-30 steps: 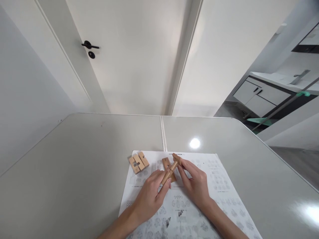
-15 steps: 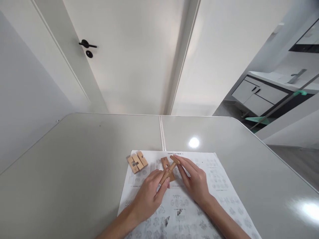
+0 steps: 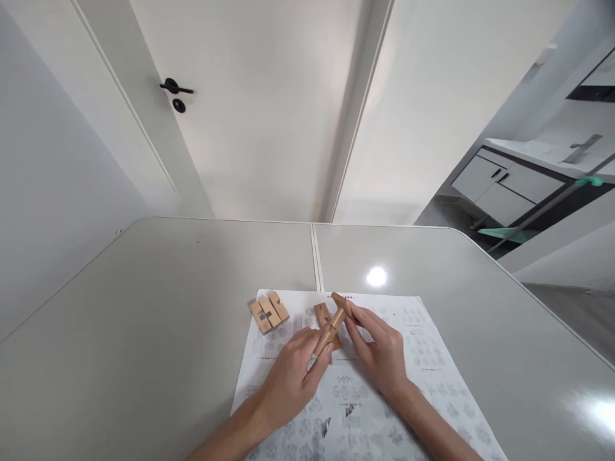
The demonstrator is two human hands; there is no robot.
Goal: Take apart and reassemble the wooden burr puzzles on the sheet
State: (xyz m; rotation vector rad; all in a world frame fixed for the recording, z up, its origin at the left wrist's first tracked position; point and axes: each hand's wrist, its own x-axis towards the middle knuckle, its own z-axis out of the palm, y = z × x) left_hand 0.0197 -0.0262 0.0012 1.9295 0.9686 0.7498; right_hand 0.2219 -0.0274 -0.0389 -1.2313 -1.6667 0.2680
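Over the printed sheet, my left hand (image 3: 291, 378) pinches a notched wooden puzzle piece (image 3: 325, 340) between thumb and fingers, pointing up and to the right. My right hand (image 3: 383, 355) grips a second wooden puzzle piece (image 3: 341, 301) by its right end, held crosswise at the far tip of the first. The two pieces meet there; whether they interlock I cannot tell. Beneath them a flat wooden piece (image 3: 320, 312) lies on the paper, partly covered by the left hand's piece. Several notched wooden pieces (image 3: 269, 312) lie side by side at the sheet's upper left corner.
The white sheet (image 3: 432, 378), printed with rows of small diagrams, lies on a glossy grey table (image 3: 144, 320) with a seam (image 3: 316, 256) across its far half. Beyond the table stands a white door (image 3: 250, 115). A sink cabinet (image 3: 509, 182) is at the far right.
The right hand's piece has turned so that its flat face shows more and its left end sits higher. The whole view has shifted slightly; the pieces on the sheet lie as before.
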